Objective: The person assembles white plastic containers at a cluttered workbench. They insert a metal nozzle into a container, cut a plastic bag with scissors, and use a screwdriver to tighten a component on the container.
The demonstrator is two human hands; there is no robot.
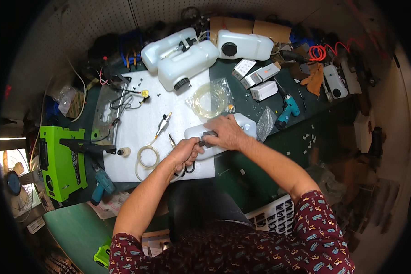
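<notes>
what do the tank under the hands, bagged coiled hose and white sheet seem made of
Tank: probably moulded plastic; milky, satin, smoothly rounded. Coiled hose: likely flexible plastic; glossy, yellowish, translucent, looped. White sheet: perhaps foam, matte and pale, though coated board is possible.

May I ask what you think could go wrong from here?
The dark part between the left hand and the right hand might slip. The scissors lie beside the left hand, so their pointed end could nick it. The white tank sits near the table's front edge; a hard push might knock it off.
</notes>
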